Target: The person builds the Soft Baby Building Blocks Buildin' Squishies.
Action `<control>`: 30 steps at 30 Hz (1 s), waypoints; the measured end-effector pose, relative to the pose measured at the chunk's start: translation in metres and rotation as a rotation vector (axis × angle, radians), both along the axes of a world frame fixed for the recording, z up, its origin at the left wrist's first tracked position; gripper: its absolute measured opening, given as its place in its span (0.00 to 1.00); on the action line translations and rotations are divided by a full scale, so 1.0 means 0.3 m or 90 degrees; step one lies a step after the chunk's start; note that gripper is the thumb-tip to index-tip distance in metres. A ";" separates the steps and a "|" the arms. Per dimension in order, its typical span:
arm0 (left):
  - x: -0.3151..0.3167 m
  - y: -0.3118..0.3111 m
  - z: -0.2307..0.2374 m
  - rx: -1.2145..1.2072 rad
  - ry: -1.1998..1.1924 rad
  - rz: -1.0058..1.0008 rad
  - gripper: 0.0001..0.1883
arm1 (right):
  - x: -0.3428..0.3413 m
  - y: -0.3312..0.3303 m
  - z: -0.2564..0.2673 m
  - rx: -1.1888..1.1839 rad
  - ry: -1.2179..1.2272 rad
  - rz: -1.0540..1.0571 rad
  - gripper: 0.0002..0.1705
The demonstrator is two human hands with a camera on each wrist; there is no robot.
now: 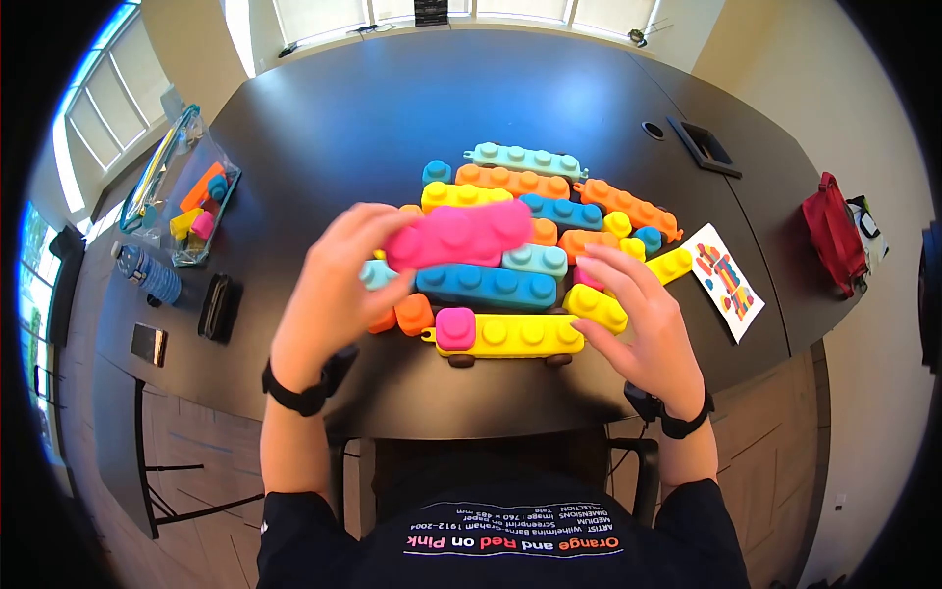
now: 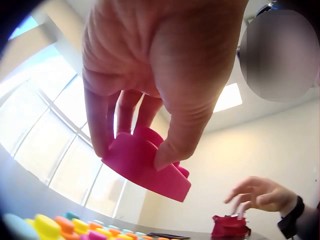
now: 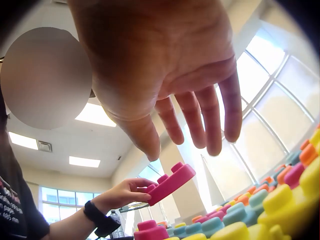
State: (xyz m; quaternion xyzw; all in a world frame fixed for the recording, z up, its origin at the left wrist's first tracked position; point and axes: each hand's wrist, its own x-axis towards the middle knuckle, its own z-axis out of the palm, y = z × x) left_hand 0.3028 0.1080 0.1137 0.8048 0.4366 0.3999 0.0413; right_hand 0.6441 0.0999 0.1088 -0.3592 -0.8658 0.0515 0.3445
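My left hand (image 1: 339, 273) pinches one end of a long pink building block (image 1: 459, 232), holding it raised and tilted above the other blocks. Three studs of that pink block (image 3: 171, 184) show in the right wrist view. Fingers and thumb grip it from opposite sides in the left wrist view. My right hand (image 1: 643, 319) hovers with loosely spread fingers over the right end of the yellow wheeled block (image 1: 530, 336), holding nothing. A small pink block (image 1: 455, 329) sits on that wheeled block's left end. Behind it lies a long blue block (image 1: 486, 286).
Several orange, yellow and teal blocks (image 1: 527, 159) spread behind. A printed picture sheet (image 1: 728, 280) lies at right, with a red bag (image 1: 834, 236) beyond. At left are a clear bag of blocks (image 1: 186, 221), a water bottle (image 1: 149, 273), a dark case (image 1: 218, 305) and a phone (image 1: 149, 345).
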 end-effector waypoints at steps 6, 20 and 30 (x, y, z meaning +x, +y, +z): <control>0.090 -0.055 -0.037 -0.050 -0.009 -0.078 0.27 | -0.043 0.028 -0.002 0.009 0.016 0.012 0.37; 0.088 -0.137 -0.161 -0.239 0.022 -0.054 0.25 | 0.076 -0.021 -0.138 -0.317 0.037 -0.039 0.31; 0.093 -0.141 -0.167 -0.254 -0.003 -0.055 0.21 | 0.030 0.005 -0.164 -0.142 -0.057 0.042 0.28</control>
